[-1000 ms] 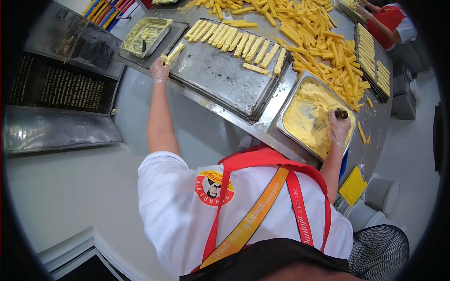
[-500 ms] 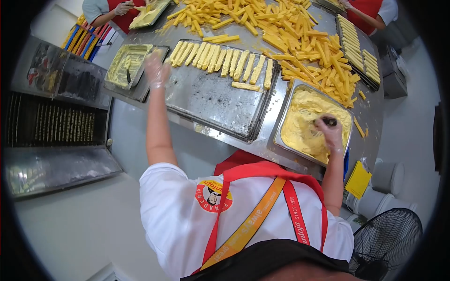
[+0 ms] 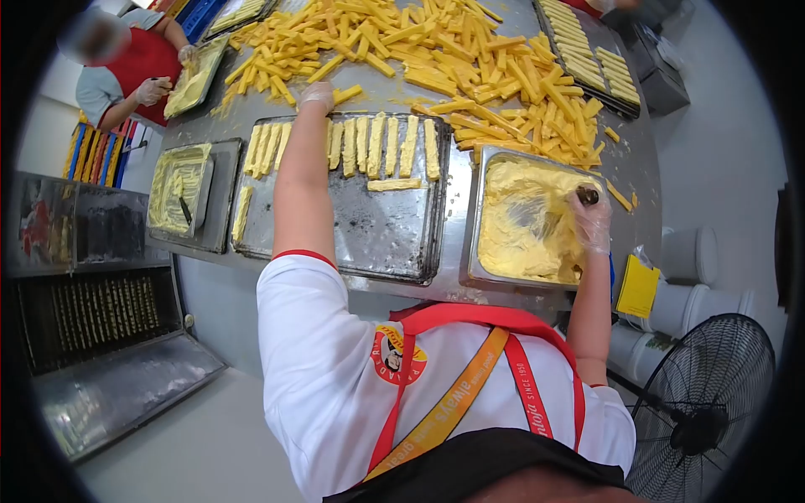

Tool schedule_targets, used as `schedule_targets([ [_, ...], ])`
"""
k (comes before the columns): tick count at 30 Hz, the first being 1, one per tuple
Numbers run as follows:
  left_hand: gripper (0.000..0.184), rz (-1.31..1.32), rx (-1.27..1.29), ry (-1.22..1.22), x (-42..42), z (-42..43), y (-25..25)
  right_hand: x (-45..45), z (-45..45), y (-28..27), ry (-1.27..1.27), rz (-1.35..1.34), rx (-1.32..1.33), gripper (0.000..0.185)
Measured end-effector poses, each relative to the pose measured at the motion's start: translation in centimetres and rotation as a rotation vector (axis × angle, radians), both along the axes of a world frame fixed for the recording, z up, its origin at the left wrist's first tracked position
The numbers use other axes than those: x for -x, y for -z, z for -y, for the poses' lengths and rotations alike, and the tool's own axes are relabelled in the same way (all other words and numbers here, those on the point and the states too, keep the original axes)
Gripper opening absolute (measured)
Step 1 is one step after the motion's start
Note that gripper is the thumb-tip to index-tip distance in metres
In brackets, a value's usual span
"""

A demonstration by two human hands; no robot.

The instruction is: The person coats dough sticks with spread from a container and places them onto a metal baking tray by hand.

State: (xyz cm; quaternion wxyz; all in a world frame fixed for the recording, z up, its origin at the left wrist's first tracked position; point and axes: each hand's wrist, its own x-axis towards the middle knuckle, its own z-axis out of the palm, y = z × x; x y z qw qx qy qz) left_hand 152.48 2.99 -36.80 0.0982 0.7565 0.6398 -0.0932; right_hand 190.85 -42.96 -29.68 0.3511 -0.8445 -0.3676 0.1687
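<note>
The yellow stick [image 3: 347, 94] I'm watching lies at my left hand [image 3: 318, 95], on the desk [image 3: 637, 168] just beyond the far edge of the tray [image 3: 386, 230]. One end is against the gloved fingers; the hand hides part of it, so I cannot tell whether they have closed on it. I judge it light and fairly stiff, yet liable to snap if bent, so I would take it across its sides near the middle. Its long axis runs aslant, the free end pointing to my right and slightly away from me.

Beside it spreads the heap of loose sticks [image 3: 503, 101], pointing every way. On the tray, the coated sticks [image 3: 392, 144] mostly stand in a row, long axes running away from me, with one lying crosswise below; they look soft and slippery.

Farther right, my right hand [image 3: 592, 225] has its fingers wrapped around a dark handle [image 3: 588, 194] over the pan [image 3: 475, 218] of yellow spread [image 3: 516, 226]. Across the desk, another person [image 3: 138, 71] works at a separate pan.
</note>
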Motion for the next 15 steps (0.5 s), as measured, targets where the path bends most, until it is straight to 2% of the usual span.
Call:
schedule_targets([
  [3, 0.036, -0.060, -0.013, 0.100, 0.3, -1.0, 1.1, 1.6, 0.8, 1.6, -0.200, 0.248, -0.189, 0.018],
  [4, 0.035, -0.100, -0.007, 0.145, 0.2, -1.0, 1.0, 2.8, 1.5, 1.1, -0.338, 0.243, -0.206, 0.019],
  [6, 0.035, -0.182, 0.006, 0.239, -0.1, 0.3, -0.7, 3.1, 1.9, 1.4, -0.413, -0.145, -0.127, 0.020],
  [7, 0.036, -0.132, -0.022, 0.217, -0.3, 0.9, -1.7, 3.1, 2.2, 1.5, -0.444, -0.343, -0.087, 0.020],
  [8, 0.037, -0.083, -0.053, 0.194, -0.3, 1.6, -2.8, 2.5, 1.8, 1.5, -0.268, -0.649, -0.112, 0.022],
  [9, 0.038, -0.033, -0.084, 0.170, -0.4, 2.1, -3.4, 1.1, 1.2, 1.9, -0.189, -0.631, -0.165, 0.022],
  [11, 0.041, 0.123, -0.245, 0.265, 0.4, 1.0, -2.5, -1.5, 0.7, 0.6, -0.003, -0.275, -0.018, 0.019],
  [13, 0.043, 0.354, -0.432, 0.426, 1.1, -0.3, -0.7, -1.4, 0.7, 1.3, -0.104, 0.072, -0.163, 0.017],
  [14, 0.039, 0.479, -0.306, 0.356, -0.5, 3.8, -4.5, -0.9, 1.0, 1.4, -0.155, 0.247, -0.228, 0.016],
  [15, 0.036, 0.566, -0.266, 0.346, -1.8, 7.1, -6.9, 0.1, 1.6, 0.8, -0.337, 0.187, -0.170, 0.016],
])
